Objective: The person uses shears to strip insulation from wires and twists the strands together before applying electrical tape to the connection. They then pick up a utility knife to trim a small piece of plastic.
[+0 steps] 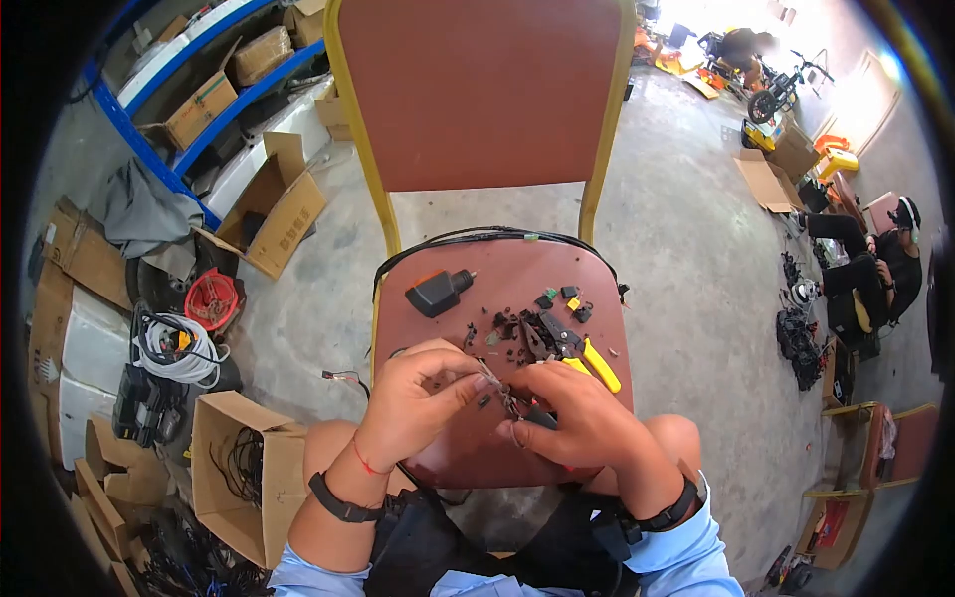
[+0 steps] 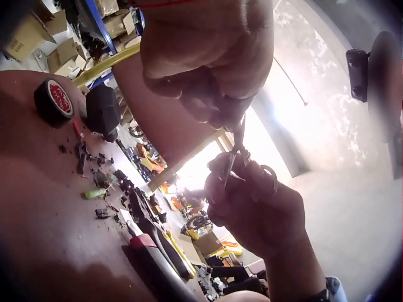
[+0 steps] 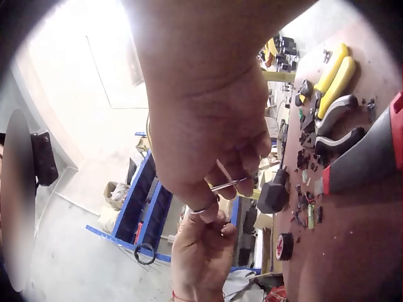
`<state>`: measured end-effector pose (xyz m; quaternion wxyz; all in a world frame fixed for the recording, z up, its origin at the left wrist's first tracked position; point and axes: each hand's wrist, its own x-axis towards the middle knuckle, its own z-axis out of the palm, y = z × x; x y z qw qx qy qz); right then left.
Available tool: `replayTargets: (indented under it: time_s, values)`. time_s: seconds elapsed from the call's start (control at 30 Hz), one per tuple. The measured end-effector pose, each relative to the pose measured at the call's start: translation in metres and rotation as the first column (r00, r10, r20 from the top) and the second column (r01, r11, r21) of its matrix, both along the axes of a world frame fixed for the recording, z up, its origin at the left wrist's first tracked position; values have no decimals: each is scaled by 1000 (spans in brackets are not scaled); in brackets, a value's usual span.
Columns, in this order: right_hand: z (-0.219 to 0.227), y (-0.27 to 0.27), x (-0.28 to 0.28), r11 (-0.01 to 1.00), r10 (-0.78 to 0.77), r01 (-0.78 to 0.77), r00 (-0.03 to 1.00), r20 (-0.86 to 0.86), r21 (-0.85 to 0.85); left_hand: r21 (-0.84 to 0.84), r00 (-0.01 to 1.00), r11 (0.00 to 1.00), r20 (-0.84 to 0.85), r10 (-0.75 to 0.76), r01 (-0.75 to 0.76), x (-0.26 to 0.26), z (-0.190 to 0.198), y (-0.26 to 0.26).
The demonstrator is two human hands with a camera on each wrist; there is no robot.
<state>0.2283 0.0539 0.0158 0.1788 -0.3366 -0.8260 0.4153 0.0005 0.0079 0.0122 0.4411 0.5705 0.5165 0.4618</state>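
Evidently, the head view records the left hand [image 1: 413, 403] and right hand [image 1: 587, 418] angled inward above the chair seat [image 1: 453, 456]; the left wrist view, left fingertips clamped on a thin piece [image 2: 239, 133]; the right wrist view, right fingers curled around metal scissors [image 3: 228, 185].

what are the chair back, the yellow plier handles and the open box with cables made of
Chair back: probably vinyl or leatherette; smooth, reddish-brown, no visible weave.
Yellow plier handles: probably plastic or rubber, judging by their smooth, evenly coloured grips.
Open box: cardboard, matte brown with creased fold-out flaps.
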Motion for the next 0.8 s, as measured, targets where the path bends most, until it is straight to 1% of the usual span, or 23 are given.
replayTargets:
  time_s: [0.07,0.17,0.3,0.4,0.5,0.6,0.67,0.77,0.8]
  values:
    - [2,1,-1,1000,0,1,1000,16,-13,-7,1000,1000,-19,7,-8,0,2,-1]
    - [-3,-1,-2,999,-34,34,999,-11,12,6,999,1000,-48,10,-10,-1,0,1]
    - [-3,1,-2,1000,-4,4,1000,-22,-3,21,996,1000,-89,17,-15,-2,-2,1]
    - [-2,1,-3,1000,-4,4,1000,-25,-6,-16,996,1000,-89,10,-11,-3,1,1]
    - [-2,0,-3,1000,-4,4,1000,-23,17,-111,1000,994,22,-1,3,-3,-1,1]
    - [-2,0,-4,999,-1,2,1000,-20,33,-163,994,986,113,-12,30,-4,-2,1]
    - [-2,-1,-4,999,-2,2,1000,-25,39,-168,993,985,121,-16,37,-5,-3,1]
    - [4,-1,-4,998,2,-3,1000,-1,-58,-194,994,980,110,-23,44,-7,-6,1]
    - [3,0,-3,998,3,-3,1000,2,-67,-204,994,978,102,-27,47,-7,-6,2]
